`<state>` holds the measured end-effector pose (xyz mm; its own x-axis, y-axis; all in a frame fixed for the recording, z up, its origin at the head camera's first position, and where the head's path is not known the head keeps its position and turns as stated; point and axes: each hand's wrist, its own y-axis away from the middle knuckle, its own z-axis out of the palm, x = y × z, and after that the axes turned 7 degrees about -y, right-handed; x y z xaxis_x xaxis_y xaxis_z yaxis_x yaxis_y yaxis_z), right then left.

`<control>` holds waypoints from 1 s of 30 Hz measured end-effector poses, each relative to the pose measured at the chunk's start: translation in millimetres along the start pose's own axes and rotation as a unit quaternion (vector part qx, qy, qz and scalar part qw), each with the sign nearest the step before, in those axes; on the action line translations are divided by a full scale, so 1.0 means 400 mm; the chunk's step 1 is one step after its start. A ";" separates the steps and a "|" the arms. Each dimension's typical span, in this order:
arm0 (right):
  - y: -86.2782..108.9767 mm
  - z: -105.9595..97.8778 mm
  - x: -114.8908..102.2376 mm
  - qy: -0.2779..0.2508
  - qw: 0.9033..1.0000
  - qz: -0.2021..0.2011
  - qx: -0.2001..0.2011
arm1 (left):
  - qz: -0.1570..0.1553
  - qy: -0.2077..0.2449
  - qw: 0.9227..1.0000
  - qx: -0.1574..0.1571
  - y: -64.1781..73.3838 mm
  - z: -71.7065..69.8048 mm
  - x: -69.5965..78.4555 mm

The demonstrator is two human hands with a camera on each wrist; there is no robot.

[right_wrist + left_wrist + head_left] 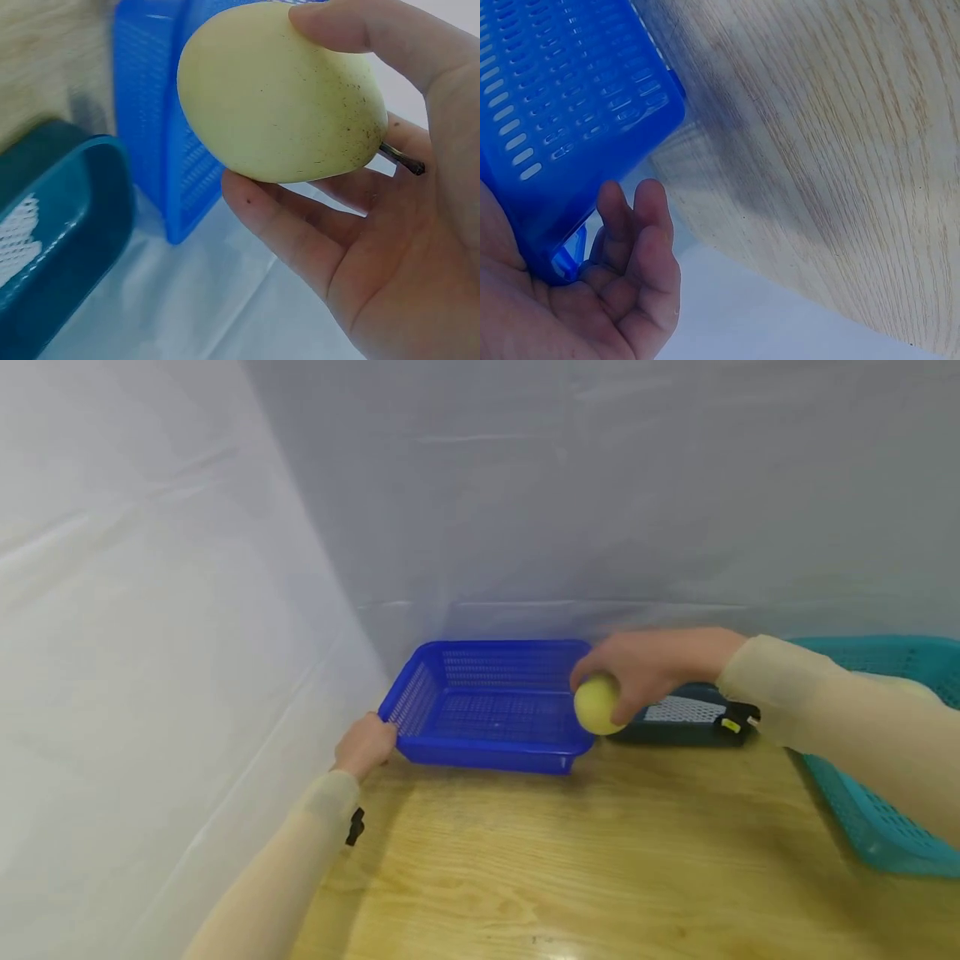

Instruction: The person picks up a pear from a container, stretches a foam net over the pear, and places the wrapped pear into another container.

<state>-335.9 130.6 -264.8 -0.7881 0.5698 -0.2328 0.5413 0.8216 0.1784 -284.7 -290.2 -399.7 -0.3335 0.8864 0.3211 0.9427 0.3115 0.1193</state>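
My left hand (365,745) grips the left rim of a blue plastic basket (487,755) with slotted walls. In the left wrist view, the basket's corner (592,161) sits against the palm, and the fingers (652,262) curl up beside it. Over the basket's right end, my right hand (648,664) holds a pale yellow pear (597,705). The right wrist view shows the pear (277,97) pinched between thumb and fingers, its dark stem (403,158) pointing toward the palm and brown specks near the stem end.
Right of the blue basket is a dark green basket (675,735) with a white mesh-patterned bottom, partly behind my right hand. A larger teal basket (862,827) stands at the far right, partly covered by my forearm. White sheeting (525,527) rises behind the wooden table (525,860) and along its left.
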 end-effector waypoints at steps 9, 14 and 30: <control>0.088 0.061 0.025 -0.022 0.999 0.036 -0.020 | 0.001 -0.006 1.000 -0.005 -0.005 -0.013 -0.010; 0.110 0.117 0.036 -0.023 0.999 0.034 -0.032 | -0.006 -0.009 1.000 0.000 0.003 -0.018 -0.013; 0.112 0.258 0.058 -0.039 0.997 0.033 -0.054 | 0.006 -0.005 0.998 0.066 0.004 -0.007 -0.034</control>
<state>-299.8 182.1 -361.0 -0.7246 0.6255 -0.2895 0.5530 0.7783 0.2974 -278.7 -302.8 -401.4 -0.3225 0.8936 0.3121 0.9395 0.3424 -0.0096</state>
